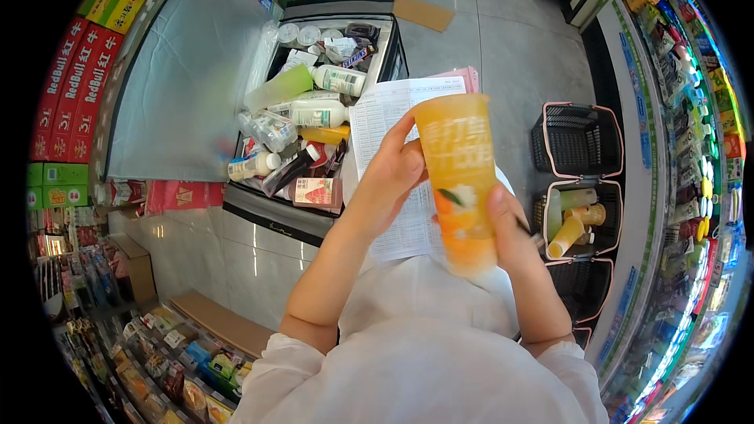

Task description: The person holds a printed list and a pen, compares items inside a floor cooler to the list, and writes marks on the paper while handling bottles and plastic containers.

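Note:
A tall orange drink cup [462,176] with printed writing and a flower-and-fruit design is held up before my chest. My left hand [400,171] grips its upper left side. My right hand [511,221] grips the lower right side, and a pen-like object [530,232] juts out from it. Below the cup, printed table sheets [386,188] rest over my lap, with a pink sheet [468,76] behind them. Just ahead stands an open insulated box [386,35] filled with white bottles [318,113], a green cup [285,85], a dark bottle [291,171] and a Snickers bar [358,56].
Black shopping baskets [577,138] line the right side; one holds cups [566,237]. Lit shelves [683,176] of packaged goods run along the right. Red Bull boxes [70,94] are stacked at left, beside the box's raised lid [182,82]. Snack shelves [177,365] stand at lower left.

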`<move>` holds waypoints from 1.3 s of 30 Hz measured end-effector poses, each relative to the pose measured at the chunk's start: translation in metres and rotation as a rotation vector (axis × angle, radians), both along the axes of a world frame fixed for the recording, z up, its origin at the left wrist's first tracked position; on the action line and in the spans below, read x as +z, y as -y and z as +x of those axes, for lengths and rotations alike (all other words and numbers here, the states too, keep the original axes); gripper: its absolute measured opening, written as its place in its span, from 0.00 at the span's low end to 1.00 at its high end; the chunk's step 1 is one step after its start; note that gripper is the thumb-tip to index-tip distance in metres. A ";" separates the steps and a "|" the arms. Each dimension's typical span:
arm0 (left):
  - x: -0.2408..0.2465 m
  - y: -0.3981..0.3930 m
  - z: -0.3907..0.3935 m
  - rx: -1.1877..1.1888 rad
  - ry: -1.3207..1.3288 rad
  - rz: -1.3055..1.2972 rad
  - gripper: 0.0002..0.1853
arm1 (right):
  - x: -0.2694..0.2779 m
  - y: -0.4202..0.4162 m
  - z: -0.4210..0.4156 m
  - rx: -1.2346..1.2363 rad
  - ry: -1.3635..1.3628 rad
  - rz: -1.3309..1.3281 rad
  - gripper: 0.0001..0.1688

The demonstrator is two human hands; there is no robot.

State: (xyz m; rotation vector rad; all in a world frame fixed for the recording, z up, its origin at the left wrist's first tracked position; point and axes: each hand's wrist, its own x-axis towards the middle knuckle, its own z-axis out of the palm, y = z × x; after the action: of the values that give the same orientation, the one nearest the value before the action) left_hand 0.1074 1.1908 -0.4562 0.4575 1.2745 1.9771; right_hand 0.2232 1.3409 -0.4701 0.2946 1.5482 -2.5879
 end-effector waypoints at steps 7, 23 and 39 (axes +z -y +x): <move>-0.019 -0.015 0.004 0.090 0.487 0.233 0.38 | 0.016 0.007 0.018 -0.200 -0.202 0.300 0.35; -0.029 -0.025 0.000 -0.240 0.820 1.013 0.27 | 0.006 0.016 0.030 -0.227 -0.252 0.317 0.13; -0.030 -0.057 0.024 -0.092 0.100 0.325 0.37 | -0.007 0.002 0.042 -0.300 -0.216 -0.154 0.35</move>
State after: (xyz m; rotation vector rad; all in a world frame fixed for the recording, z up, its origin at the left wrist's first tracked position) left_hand 0.1311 1.2481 -0.4866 0.5552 0.8569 2.1068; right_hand 0.2653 1.3388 -0.4767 0.2558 1.4514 -3.0433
